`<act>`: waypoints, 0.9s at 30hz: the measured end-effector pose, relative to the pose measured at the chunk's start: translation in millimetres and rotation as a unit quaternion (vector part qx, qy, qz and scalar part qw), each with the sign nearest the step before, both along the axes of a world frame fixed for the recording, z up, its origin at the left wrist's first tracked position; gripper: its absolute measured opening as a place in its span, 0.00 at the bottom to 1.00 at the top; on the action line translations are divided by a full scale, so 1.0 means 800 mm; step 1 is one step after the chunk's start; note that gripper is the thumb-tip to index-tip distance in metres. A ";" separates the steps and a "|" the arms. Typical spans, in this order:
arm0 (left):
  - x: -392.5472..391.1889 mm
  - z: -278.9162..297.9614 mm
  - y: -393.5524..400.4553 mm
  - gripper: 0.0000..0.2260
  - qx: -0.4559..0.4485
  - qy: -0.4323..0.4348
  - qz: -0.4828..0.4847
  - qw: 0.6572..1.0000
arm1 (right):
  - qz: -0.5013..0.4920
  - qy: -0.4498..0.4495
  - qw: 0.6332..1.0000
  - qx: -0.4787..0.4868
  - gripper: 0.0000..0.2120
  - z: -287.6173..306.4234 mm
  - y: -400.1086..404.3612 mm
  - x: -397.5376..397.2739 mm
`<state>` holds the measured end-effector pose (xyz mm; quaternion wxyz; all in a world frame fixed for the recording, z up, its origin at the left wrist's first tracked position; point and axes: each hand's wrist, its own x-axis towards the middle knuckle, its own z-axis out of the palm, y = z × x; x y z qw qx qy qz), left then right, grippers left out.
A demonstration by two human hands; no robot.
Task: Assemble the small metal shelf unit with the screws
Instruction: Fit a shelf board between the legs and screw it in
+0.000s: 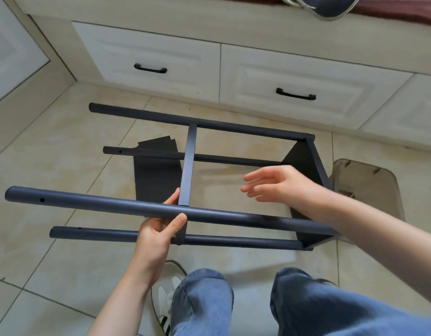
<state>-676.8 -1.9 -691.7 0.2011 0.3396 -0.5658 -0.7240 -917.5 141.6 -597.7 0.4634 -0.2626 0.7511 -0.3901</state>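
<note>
Shelf frame (pixel 304 166) lies on its side on the tile floor, its four tubes running left-right with the free ends pointing left. Left hand (pixel 158 229) grips the near upper tube (pixel 100 204), thumb over the front and fingers curled behind, right at the crossbar (pixel 189 163) joint. Right hand (pixel 279 184) hovers over the frame's middle, fingers spread, holding nothing, nearer the attached shelf end. A loose dark panel (pixel 156 173) lies on the floor beyond, left of the crossbar; likely the next piece, closer to the left hand.
</note>
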 end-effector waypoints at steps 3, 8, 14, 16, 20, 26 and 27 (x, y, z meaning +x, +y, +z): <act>-0.002 0.002 0.003 0.24 0.012 0.002 0.008 1.000 | -0.035 0.090 0.995 0.014 0.13 0.005 0.050 -0.039; -0.012 0.009 0.008 0.23 -0.003 -0.007 0.010 1.000 | -0.114 0.212 0.969 0.061 0.11 -0.011 0.130 -0.100; -0.025 0.029 0.009 0.24 -0.046 -0.013 -0.008 0.999 | -0.219 0.175 0.950 0.134 0.10 -0.079 0.186 -0.154; -0.030 0.038 0.013 0.23 -0.065 -0.017 -0.017 0.998 | -0.221 0.171 0.946 0.167 0.08 -0.108 0.199 -0.166; -0.040 0.055 0.017 0.22 -0.088 -0.022 -0.029 0.995 | -0.179 0.184 0.937 0.236 0.04 -0.160 0.215 -0.183; -0.051 0.069 0.023 0.23 -0.112 -0.031 -0.038 0.993 | -0.094 0.238 0.899 0.357 0.09 -0.215 0.228 -0.200; -0.052 0.069 0.023 0.23 -0.114 -0.031 -0.039 0.992 | -0.089 0.241 0.895 0.366 0.10 -0.223 0.228 -0.201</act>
